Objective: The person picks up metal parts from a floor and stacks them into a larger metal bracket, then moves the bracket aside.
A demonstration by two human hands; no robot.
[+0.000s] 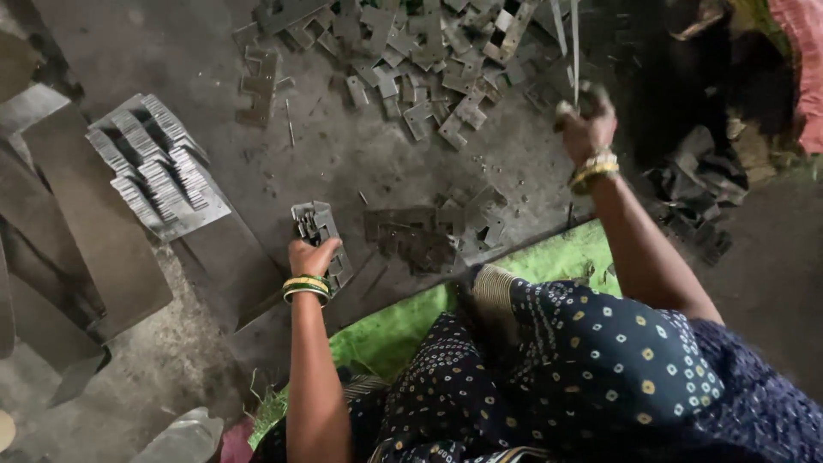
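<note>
The left hand (310,256) is closed around a small stack of flat metal plates (315,225) standing on the floor just ahead of it, likely stiff, heavy and sharp-edged, best pinched across the stack's sides, while the right hand (585,127) grips thin metal strips (569,34).

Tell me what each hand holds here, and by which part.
The left hand grips a stack of flat metal pieces by its near end. The right hand clutches a thin metal strip at its lower end.

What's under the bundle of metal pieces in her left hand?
The stack of metal plates held by the left hand rests on the grey floor. What lies directly beneath is covered.
</note>
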